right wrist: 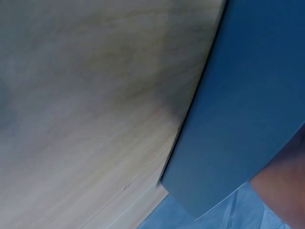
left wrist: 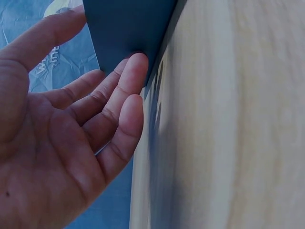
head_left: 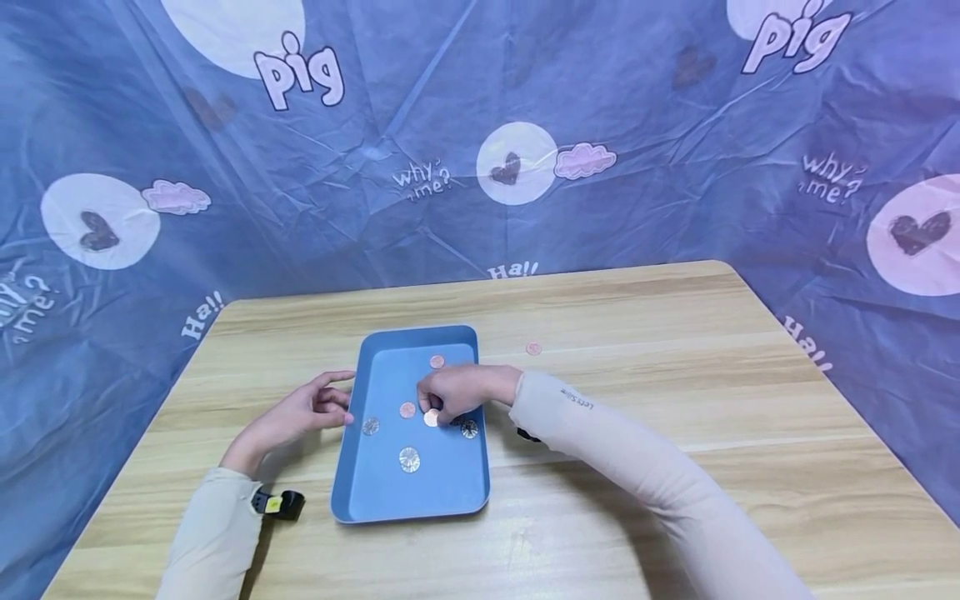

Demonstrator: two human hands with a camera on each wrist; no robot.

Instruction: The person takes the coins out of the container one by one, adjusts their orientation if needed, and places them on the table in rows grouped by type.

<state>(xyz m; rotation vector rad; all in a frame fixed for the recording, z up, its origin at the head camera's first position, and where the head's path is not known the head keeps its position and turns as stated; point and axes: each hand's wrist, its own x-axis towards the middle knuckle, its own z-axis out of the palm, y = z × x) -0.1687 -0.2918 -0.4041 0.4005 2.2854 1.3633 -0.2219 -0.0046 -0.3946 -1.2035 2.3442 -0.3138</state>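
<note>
A blue rectangular tray point(head_left: 375, 492) lies on the wooden table, with several coins spread over its floor. My right hand point(head_left: 459, 390) reaches over the tray's right wall and pinches a pale gold coin point(head_left: 432, 417) between thumb and fingers. Close by are a copper coin point(head_left: 407, 409) and a silver coin point(head_left: 468, 428). My left hand point(head_left: 311, 407) is at the tray's left side, its loosely bent fingers touching the outer wall point(left wrist: 128, 28). In the right wrist view, the tray wall point(right wrist: 228, 129) hides the fingertips and the coin.
Inside the tray also lie a silver coin point(head_left: 408, 459), another silver coin point(head_left: 371, 426) and a copper coin point(head_left: 437, 362). One copper coin point(head_left: 533, 348) is on the table point(head_left: 637, 333), right of the tray. A printed blue cloth point(head_left: 420, 225) hangs behind.
</note>
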